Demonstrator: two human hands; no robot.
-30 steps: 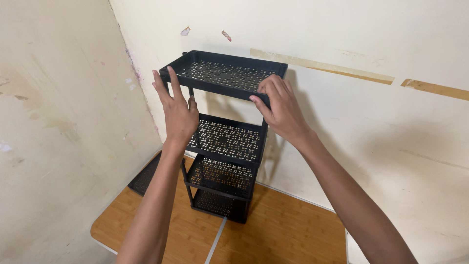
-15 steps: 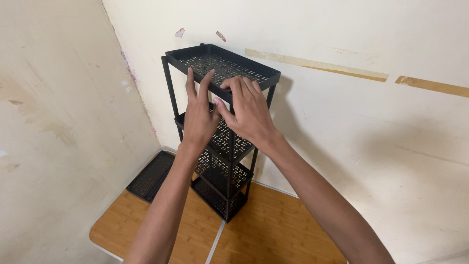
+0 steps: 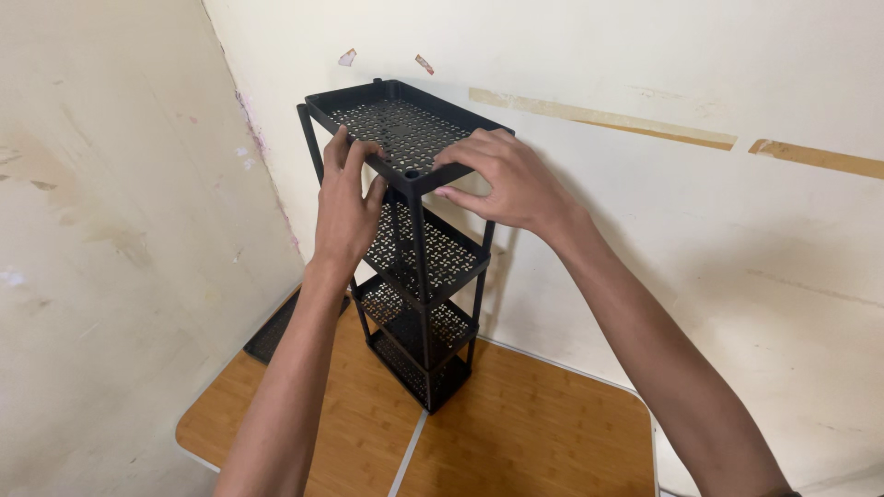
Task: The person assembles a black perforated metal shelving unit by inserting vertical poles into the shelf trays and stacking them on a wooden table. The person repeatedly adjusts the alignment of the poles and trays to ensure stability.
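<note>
1. Fingers (image 3: 343,147) of the left hand (image 3: 345,207) curl up over the near left edge of the top shelf (image 3: 396,129). They press on that edge and are closed on it, with the thumb beside the corner post.
2. Fingers (image 3: 465,152) of the right hand (image 3: 511,184) bend over the near right edge of the same shelf. They pinch the rim, and the thumb sits under it.
3. Both hands meet close to the near corner, where a thin black post (image 3: 419,276) goes down.
4. That shelf is black, flat and full of tiny holes. It is the top part of a tall black rack (image 3: 414,267) with more shelves below, one under the other.
5. This rack stands upright on a brown wooden table (image 3: 525,433), at the far left part, close to the corner of two pale walls (image 3: 645,212).
6. One more black holey tray (image 3: 272,336) lies flat on the table, left of the rack, partly hidden by the left arm.
</note>
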